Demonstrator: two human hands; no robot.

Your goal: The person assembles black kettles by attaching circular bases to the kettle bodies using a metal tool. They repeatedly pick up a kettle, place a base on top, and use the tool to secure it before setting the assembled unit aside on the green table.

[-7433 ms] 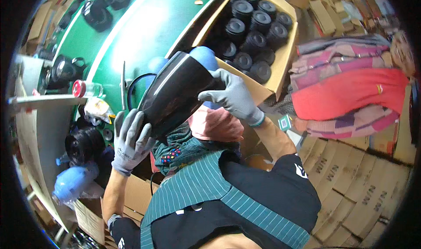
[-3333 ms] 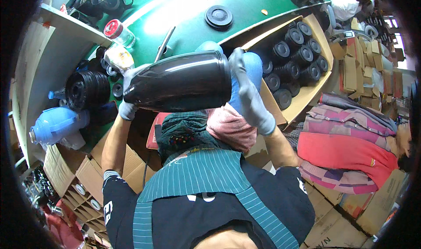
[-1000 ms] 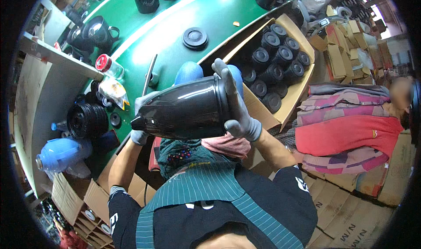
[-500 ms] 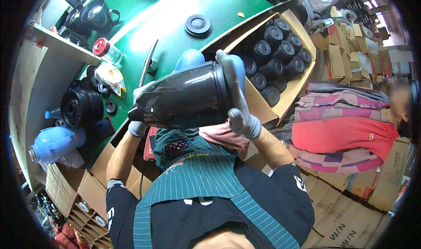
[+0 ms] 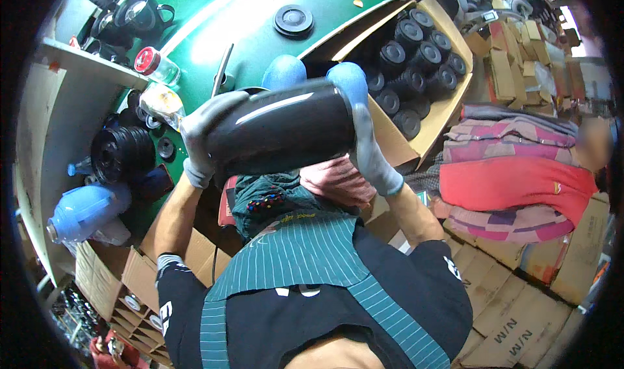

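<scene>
A glossy black jug (image 5: pixel 279 128) lies sideways between my two gloved hands, above my lap. My left hand (image 5: pixel 203 132) is wrapped round its left end, with the fingers over the top edge. At the opposite end, my right hand (image 5: pixel 376 160) grips the jug's right side; most of those fingers are hidden behind it. Both gloves are grey. A pink cloth (image 5: pixel 335 184) and a dark green cloth lie on my lap below the jug.
Beyond my knees stretches a green table (image 5: pixel 227 28) with a round black lid (image 5: pixel 294 21) and a red-capped jar (image 5: pixel 156 65). An open carton (image 5: pixel 442 102) of black cylindrical parts stands right. Stacked black discs (image 5: pixel 120 154) sit left. A person in red (image 5: pixel 513 174) is at the right.
The jug has turned: its pointed spout and the rimmed right end no longer show, and a smooth end now faces right. My left hand has come up round the left end.
</scene>
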